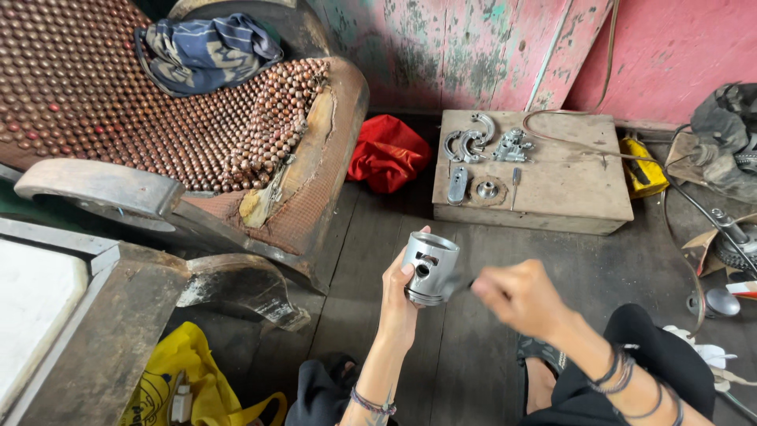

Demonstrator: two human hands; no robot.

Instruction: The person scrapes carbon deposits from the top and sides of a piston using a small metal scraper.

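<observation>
My left hand [398,296] holds a grey metal piston [430,267] upright over the dark plank floor, fingers wrapped round its skirt, the pin hole facing me. My right hand [516,296] is blurred just right of the piston, fingers closed on a thin dark tool [461,285] whose tip touches the piston's side. Both wrists wear bracelets.
A low wooden box [552,185] beyond the hands carries metal engine parts [473,146] and a small screwdriver [515,185]. A red cloth [388,154] lies left of it. A beaded old armchair [197,118] stands at left, a yellow bag [185,379] below it, motorcycle parts [729,142] at right.
</observation>
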